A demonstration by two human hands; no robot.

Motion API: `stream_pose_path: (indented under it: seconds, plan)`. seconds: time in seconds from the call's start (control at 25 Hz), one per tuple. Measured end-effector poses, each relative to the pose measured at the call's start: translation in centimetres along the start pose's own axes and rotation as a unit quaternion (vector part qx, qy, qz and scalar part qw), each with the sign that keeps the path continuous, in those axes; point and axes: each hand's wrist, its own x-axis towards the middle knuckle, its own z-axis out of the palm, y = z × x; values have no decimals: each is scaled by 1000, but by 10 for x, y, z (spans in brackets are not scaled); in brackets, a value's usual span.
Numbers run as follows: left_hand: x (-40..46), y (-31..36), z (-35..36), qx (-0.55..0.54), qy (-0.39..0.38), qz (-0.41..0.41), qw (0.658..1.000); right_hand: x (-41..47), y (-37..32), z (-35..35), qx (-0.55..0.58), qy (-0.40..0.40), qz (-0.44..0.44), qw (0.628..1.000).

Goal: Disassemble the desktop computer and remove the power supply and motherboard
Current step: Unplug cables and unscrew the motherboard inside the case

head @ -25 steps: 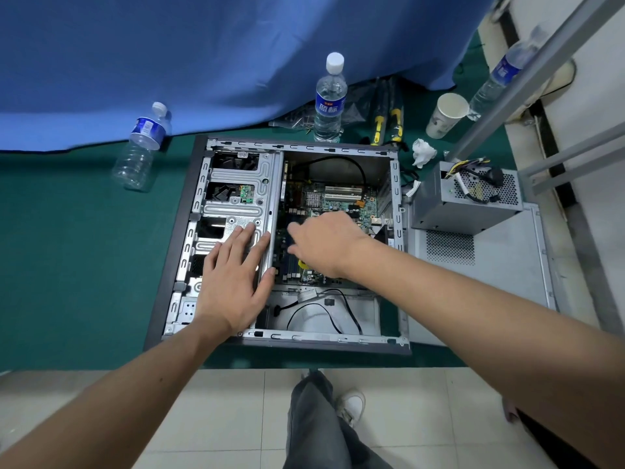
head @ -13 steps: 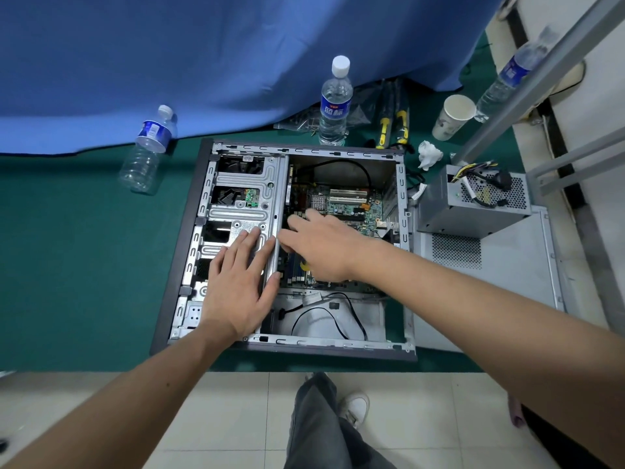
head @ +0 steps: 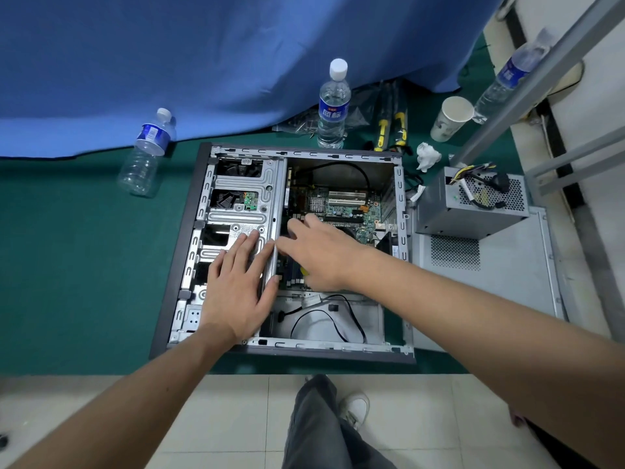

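To the right of our right hand (head: 324, 252), the power supply (head: 470, 204) already sits outside the case (head: 304, 350) on the removed side panel (head: 507, 275), so half is done. The motherboard (head: 348, 208) remains inside, under that hand's relaxed, reaching fingers, which grasp nothing we can see. Our left hand (head: 236, 286) lies flat on the drive cage (head: 243, 194) beside it. Beyond both stand a water bottle (head: 333, 106), screwdrivers (head: 392, 126) and a paper cup (head: 451, 118). Loose black cables (head: 334, 316) below our right hand may snag the board.

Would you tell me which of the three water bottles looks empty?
The left bottle, beside the case's far left corner, looks empty: its body is clear throughout. The middle bottle visibly holds water; the right bottle is partly hidden by a metal bar.
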Motion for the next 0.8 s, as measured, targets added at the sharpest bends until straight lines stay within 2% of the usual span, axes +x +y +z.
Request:
stream_pose_path:
  seconds: [0.08,0.12,0.24,0.32,0.36,0.48,0.52,0.6,0.68,0.72,0.8]
  plan:
    - [0,0,0,2,1,-1,1000,3,-5,5,-40,4,83,996]
    - [0,0,1,2,2,-2,1000,4,-6,5,-62,14,92,994]
    - [1,-1,1,1,2,-1,1000,2,1,3,-27,52,6,998]
    - [0,-1,1,-1,2,-1,1000,-2,4,1,36,34,-19,999]
    - [0,-1,2,-1,0,-1,1000,-3,2,2,47,26,-9,999]
    - [0,-1,1,3,0,-1,1000,-1,-7,11,-4,27,109,994]
    - [0,-1,1,2,0,-1,1000,-1,-8,11,-11,37,124,992]
    - [0,-1,1,-2,-5,-2,1000,-3,-7,10,23,57,73,995]
    - [0,-1,1,-2,-13,-4,1000,-9,-3,4,66,40,19,997]
    - [0,-1,1,-3,-15,-4,1000,-11,-4,3,68,21,26,997]
    - [0,-1,1,-7,-17,-4,1000,-13,-9,2,63,-17,104,992]
